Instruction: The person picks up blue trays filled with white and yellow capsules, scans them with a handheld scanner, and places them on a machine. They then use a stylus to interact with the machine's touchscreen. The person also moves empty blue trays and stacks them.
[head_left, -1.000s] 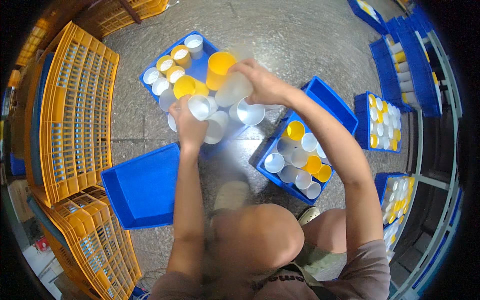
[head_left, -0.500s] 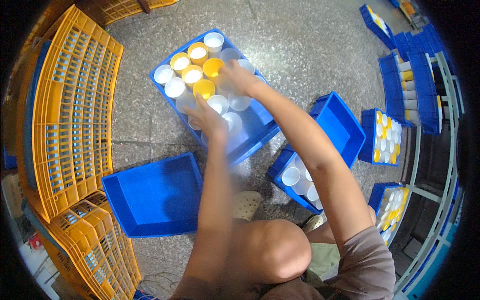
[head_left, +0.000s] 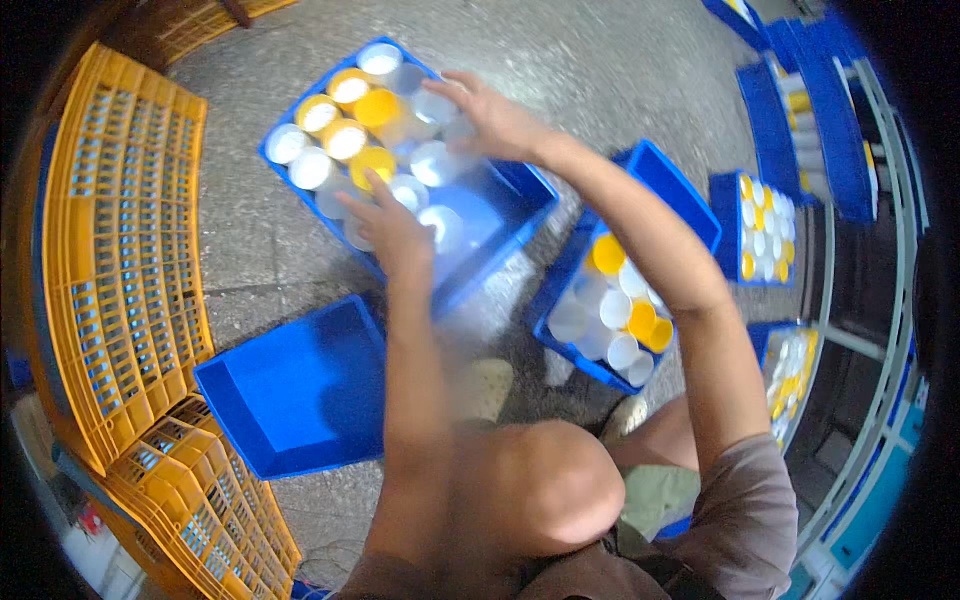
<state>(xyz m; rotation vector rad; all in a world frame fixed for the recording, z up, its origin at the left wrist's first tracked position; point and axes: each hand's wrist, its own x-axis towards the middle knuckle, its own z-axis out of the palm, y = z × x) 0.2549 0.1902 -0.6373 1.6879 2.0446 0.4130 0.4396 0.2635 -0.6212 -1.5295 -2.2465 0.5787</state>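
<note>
A blue tray (head_left: pixel 500 265) on the floor ahead of me holds rows of white, clear and yellow cups; several at its far left contain something white. My left hand (head_left: pixel 398 238) is over the near-left cups, fingers apart, one fingertip close to a yellow cup (head_left: pixel 372 168). At the tray's far right edge my right hand (head_left: pixel 503 122) is spread above or beside the clear cups (head_left: pixel 432 105); blur hides whether it touches them. I see nothing held in either hand. The tray's near right end shows bare blue bottom.
An empty blue tray (head_left: pixel 310 385) lies left of my legs. To the right, another blue tray (head_left: pixel 545 300) holds white and yellow cups. Yellow slatted crates (head_left: pixel 130 250) stand along the left. More cup-filled trays (head_left: pixel 745 235) sit near a metal rack (head_left: pixel 850 340) at far right.
My right hand has moved off the middle cups toward the tray's far right edge, its fingers spreading. The left hand stays over the near-left cups. The whole view has shifted slightly.
</note>
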